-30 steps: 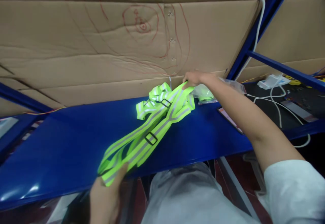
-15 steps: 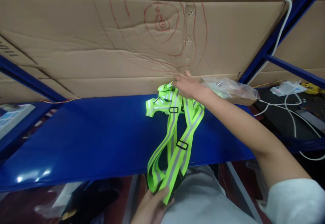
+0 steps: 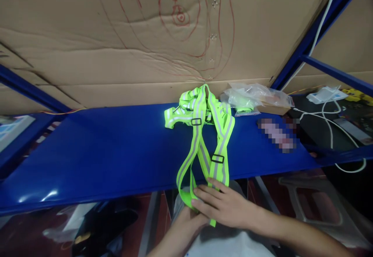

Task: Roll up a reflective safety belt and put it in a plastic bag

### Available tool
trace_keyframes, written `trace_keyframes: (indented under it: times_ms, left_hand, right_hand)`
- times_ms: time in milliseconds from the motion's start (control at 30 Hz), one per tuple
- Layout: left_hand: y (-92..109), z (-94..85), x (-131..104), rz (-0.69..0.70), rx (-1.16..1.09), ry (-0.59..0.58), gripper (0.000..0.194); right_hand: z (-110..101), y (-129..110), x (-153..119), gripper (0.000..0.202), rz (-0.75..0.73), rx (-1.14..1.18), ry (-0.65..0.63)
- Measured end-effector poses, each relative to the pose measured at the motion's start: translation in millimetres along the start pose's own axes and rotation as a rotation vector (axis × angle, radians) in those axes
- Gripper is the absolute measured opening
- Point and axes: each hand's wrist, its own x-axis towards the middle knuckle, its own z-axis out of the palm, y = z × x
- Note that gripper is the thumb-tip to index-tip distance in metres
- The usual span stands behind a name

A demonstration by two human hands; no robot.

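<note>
Right hand point(image 3: 223, 206) over left hand point(image 3: 189, 221), together on near end of neon straps point(image 3: 223, 143) off table point(image 3: 116, 152); grip unclear.

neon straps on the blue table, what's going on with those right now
A person's right hand lies across the near end of the neon straps and partly over the left hand, whose grip is hidden. From there the straps run back over the blue table to a bunched heap near the cardboard wall. A clear plastic bag sits right of the heap.
</note>
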Motion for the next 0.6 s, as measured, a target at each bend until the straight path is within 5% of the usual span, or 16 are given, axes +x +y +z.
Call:
trace_keyframes:
  times_ms: [133, 300, 433, 600]
  left_hand:
    - [7, -17.6, 0, -0.085, 0.021, -0.039, 0.055]
    - [26, -35.1, -2, 0.028, 0.118, -0.020, 0.051]
    - [49, -29.0, -1, 0.184, 0.080, -0.062, 0.057]
    - [72, -13.9, 12, 0.172, 0.035, -0.099, 0.059]
  right_hand:
    - [2, 16, -11, 0.040, -0.085, 0.019, 0.131]
    - [-5, 24, -20, 0.036, -0.181, 0.052, 0.312]
    - [-8, 29, -24, 0.038, -0.224, 0.062, 0.392]
    - [-10, 39, -28, 0.042, -0.253, 0.038, 0.457]
